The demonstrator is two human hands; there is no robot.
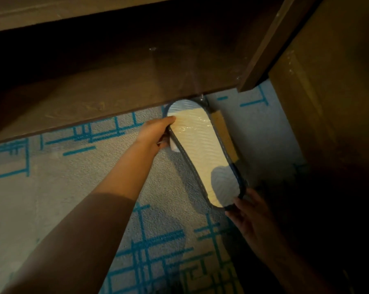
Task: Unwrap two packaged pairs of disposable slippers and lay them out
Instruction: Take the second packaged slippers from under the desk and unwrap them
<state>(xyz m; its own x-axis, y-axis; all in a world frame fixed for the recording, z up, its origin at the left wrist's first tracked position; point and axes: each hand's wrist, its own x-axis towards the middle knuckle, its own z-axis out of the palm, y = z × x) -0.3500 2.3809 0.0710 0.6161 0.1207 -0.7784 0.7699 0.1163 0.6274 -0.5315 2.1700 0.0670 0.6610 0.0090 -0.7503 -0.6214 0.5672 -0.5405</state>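
1. The wrapped slipper pack [202,153] is held over the carpet [51,198], beside a wooden shelf [115,85].
2. Left hand [153,134] fingers clamp one end; right hand [253,217] fingers curl under the other.
3. Unwrapping looks about to start; next, tear the film.

Open carpet [51,198] lies to my left and near me. A wooden shelf edge [115,107] overhangs the far side, and a wooden panel [328,102] walls off my right.

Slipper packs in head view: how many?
1. The slipper pack, still plastic-wrapped, is over the carpet, gripped by left hand and right hand. A second may be out of view.
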